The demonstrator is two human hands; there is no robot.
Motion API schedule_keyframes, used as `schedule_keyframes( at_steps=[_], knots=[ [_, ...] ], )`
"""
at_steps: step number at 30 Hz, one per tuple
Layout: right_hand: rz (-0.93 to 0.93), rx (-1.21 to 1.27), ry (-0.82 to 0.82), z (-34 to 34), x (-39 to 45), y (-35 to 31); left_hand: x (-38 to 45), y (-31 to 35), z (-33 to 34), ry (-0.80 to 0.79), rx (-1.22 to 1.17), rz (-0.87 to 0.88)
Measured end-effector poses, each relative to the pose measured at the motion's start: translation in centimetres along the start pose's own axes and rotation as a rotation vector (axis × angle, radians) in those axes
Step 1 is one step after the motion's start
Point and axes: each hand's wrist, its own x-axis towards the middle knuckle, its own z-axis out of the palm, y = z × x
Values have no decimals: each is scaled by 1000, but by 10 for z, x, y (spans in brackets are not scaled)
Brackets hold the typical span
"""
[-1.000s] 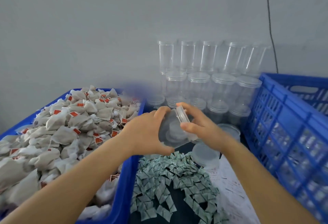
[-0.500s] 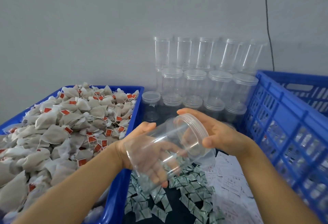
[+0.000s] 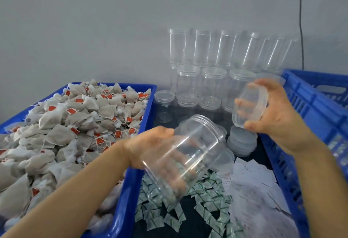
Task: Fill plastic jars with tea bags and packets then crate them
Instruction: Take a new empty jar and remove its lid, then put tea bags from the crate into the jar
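Left hand point(image 3: 148, 147) is gripping the open jar point(image 3: 185, 154), tilted, above the packets point(image 3: 205, 190). Right hand point(image 3: 278, 113) is pinching the lid point(image 3: 250, 104) beside the blue crate point(image 3: 308, 105), apart from the jar.

No legible text anywhere

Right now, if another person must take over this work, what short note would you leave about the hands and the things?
Left hand grips an open, empty clear jar, tilted. Right hand holds its lid, lifted clear.
Tea bags fill the left blue crate. Green-striped packets lie on the dark surface between the crates, loose lids stacked behind them, capped empty jars by the wall.
Done: lid off. Left: set lid down, fill jar, close it, place in right crate.
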Motion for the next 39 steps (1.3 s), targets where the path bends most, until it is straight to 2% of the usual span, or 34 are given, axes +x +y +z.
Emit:
schedule_keyframes(
  at_steps=[1, 2, 4, 5, 10, 14, 16, 18, 20, 22, 23, 26, 29, 33, 36, 39],
  knots=[
    [116, -33, 91, -1, -2, 16, 1, 0, -3, -39, -108, 10],
    [238, -93, 183, 2, -6, 34, 3, 3, -6, -7, -204, 32],
    [435, -225, 339, 14, -19, 72, 7, 2, -7, 163, -153, 66],
    [509, -305, 357, 20, -27, 90, 9, 0, -5, 251, -100, 79],
    [720, -556, 323, 39, -45, 135, 10, -19, -1, 441, 20, 95],
    [811, -707, 241, 43, -42, 135, 7, -27, -1, 470, 44, 84],
    [796, -750, 209, 45, -40, 127, 6, -27, -1, 461, 51, 75],
    [688, -727, 230, 50, -37, 110, 5, -27, 0, 482, 87, 67],
    [554, -432, 248, 63, -34, 83, 2, -24, 1, 495, 114, 65],
    [448, -125, 143, 84, -30, 56, -1, -21, 6, 512, 139, 80],
    [415, -73, 71, 96, -28, 46, -3, -20, 8, 522, 147, 101],
    [320, -32, -46, 125, -23, 42, -11, -16, 17, 583, 224, 180],
    [307, -5, -14, 145, -23, 46, -27, -17, 18, 597, 322, 203],
    [329, -49, -27, 161, -30, 55, -55, -25, -3, 516, 540, -1],
    [370, -91, -56, 171, -39, 65, -72, -36, -25, 696, 743, -147],
    [388, -132, -91, 178, -48, 71, -78, -49, -44, 878, 844, -263]
  ],
)
